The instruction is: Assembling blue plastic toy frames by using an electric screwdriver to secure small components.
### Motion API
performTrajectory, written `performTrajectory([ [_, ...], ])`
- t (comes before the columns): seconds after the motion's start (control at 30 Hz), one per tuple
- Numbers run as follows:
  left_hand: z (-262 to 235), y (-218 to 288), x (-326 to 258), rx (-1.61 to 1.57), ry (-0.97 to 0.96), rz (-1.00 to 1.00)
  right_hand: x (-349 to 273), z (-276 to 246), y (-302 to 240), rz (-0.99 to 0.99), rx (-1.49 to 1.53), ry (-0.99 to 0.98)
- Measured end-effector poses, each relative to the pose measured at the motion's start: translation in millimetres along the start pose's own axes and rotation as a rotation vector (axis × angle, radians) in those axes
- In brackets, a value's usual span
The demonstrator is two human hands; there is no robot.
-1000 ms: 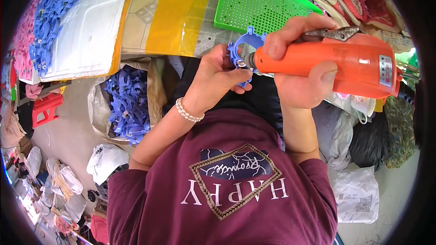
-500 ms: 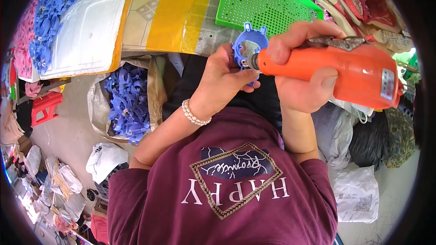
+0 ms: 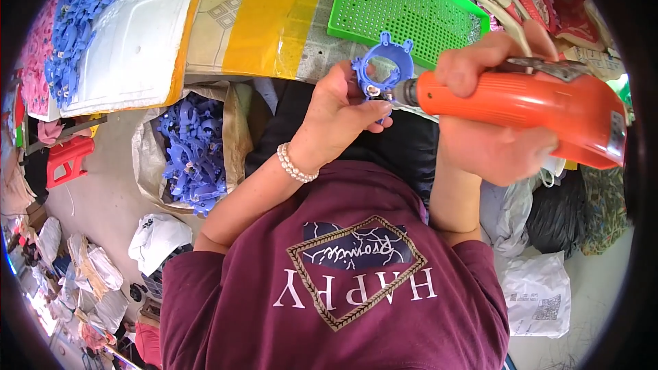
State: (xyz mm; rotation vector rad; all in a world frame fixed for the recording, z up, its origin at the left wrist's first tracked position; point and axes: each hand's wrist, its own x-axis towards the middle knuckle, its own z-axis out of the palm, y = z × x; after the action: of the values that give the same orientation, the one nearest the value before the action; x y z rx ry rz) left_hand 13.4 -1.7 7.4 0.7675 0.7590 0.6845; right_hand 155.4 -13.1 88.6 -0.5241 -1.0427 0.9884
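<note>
Between the thumb and fingers of my left hand (image 3: pixel 337 108) is a blue plastic ring-shaped part (image 3: pixel 404 62), its two small tabs pointing up and away. My right hand (image 3: pixel 483 116) is wrapped round an orange electric screwdriver (image 3: pixel 541 101), held sideways with its nose toward the part. The dark chuck (image 3: pixel 407 92) sits close to the ring's lower right edge; whether the bit touches a screw there I cannot tell. My right fingers are partly smeared by motion.
A green perforated tray (image 3: pixel 397 10) with small metal bits lies on the table (image 3: pixel 209 34) ahead. More blue parts pile up at far left (image 3: pixel 79 20) and fill a sack (image 3: pixel 236 144) below the table edge. A red stool (image 3: pixel 70 161) stands left; plastic bags (image 3: pixel 538 294) lie right.
My right hand and the screwdriver have shifted right, slightly away from the ring. The blue part has turned a little and tilted to the right in my left hand.
</note>
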Motion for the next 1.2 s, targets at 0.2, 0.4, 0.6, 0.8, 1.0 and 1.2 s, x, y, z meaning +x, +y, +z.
performTrajectory([
  [0.2,-5,-7,0,0.073,0.022,0.122,2,-11,-12,-0.007,-0.152,0.086],
  [0.4,-16,-20,1,0.396,0.092,0.404,8,-18,-2,-0.124,-0.240,0.141],
  [0.6,-13,-11,-7,0.729,0.219,0.464,10,-19,0,-0.109,-0.414,0.254],
  [0.8,-13,-10,-7,0.550,0.223,0.495,7,-24,6,-0.080,-0.438,0.222],
  [1.0,-17,-3,-8,0.175,0.141,0.418,7,-21,4,-0.112,-0.439,0.234],
  [1.2,-22,3,-11,0.044,0.082,0.247,5,-23,5,-0.076,-0.416,0.241],
])
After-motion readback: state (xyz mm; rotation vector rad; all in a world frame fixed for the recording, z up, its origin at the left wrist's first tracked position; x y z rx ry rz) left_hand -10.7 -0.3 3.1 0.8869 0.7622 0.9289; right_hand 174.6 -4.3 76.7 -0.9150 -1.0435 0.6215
